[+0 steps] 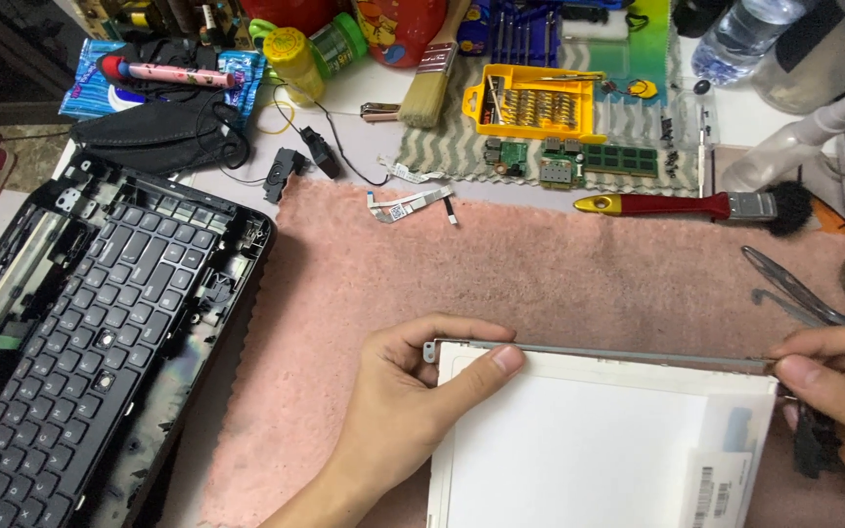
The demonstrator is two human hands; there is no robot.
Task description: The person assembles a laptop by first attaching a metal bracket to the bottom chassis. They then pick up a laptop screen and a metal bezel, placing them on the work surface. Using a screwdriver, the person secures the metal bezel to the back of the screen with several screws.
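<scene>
Left hand (398,411) is pinched on the upper left corner of the white display panel (579,440), thumb on its face. Right hand (838,391) is closed on the upper right corner. Panel sits lower centre of frame, on the pink towel (540,274). Step judged: metal side rail (599,350) along the top edge being worked; next move calls for a steady, even grip. Panel back is plain white, barcode label lower right. Stripped keyboard chassis (100,323) lies at left.

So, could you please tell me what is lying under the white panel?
The pink towel lies under the white panel; both hands hold its top edge. Anything else beneath it is covered.
</scene>
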